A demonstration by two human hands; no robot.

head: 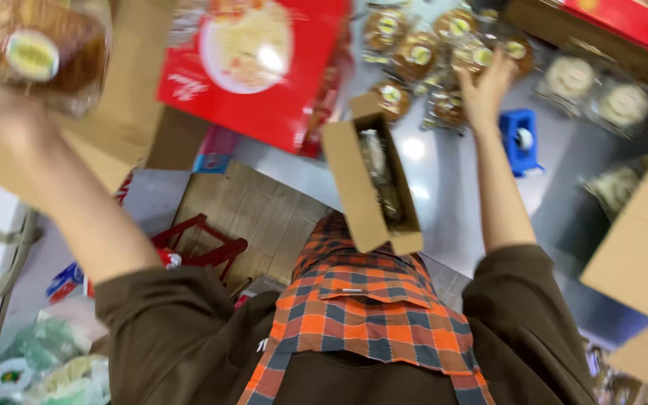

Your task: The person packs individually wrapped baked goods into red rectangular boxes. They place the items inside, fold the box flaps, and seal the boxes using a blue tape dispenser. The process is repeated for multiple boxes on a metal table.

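Pastry (35, 52) sits gripped in left hand (9, 112); right hand (485, 86) spreads open over wrapped pastries (414, 56). Below it, narrow box (373, 176) looks partly filled; many remain loose.

The single head-worn camera looked steeply down over the person's own chest, so the plaid apron (369, 315) filled the lower frame at close range. Beyond it the view reached outward across the grey table (451, 195), tilted and motion-blurred, with both arms stretching away from the lens.
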